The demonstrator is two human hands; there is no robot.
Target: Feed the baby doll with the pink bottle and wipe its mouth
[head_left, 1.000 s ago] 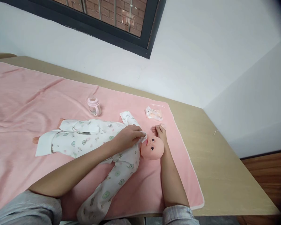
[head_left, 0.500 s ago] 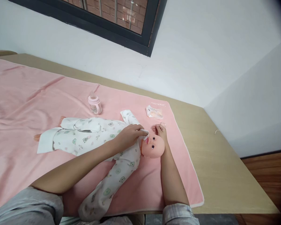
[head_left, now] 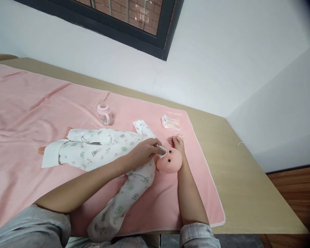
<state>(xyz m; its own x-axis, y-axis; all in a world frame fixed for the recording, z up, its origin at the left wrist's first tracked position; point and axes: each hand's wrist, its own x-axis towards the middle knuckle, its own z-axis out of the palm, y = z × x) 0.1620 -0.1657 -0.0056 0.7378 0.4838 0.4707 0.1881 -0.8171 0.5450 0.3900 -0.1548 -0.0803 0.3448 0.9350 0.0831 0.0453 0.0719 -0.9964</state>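
Observation:
A baby doll (head_left: 111,151) in a white printed romper lies on a pink towel (head_left: 28,113), its bare head (head_left: 170,162) pointing right. My left hand (head_left: 144,151) is closed, pinching a small white wipe (head_left: 162,150) against the doll's face near the mouth and nose. My right hand (head_left: 178,144) rests at the far side of the head, next to the doll's small hand (head_left: 169,140), its fingers curled against the head.
A small pink baby bottle (head_left: 104,114) stands on the towel behind the doll. A crumpled clear packet (head_left: 171,122) lies near the towel's far right corner. The wooden table (head_left: 248,193) runs along a white wall, with its right edge close by.
My left hand has slid the wipe slightly right and up along the doll's face. The right hand has stayed by the head.

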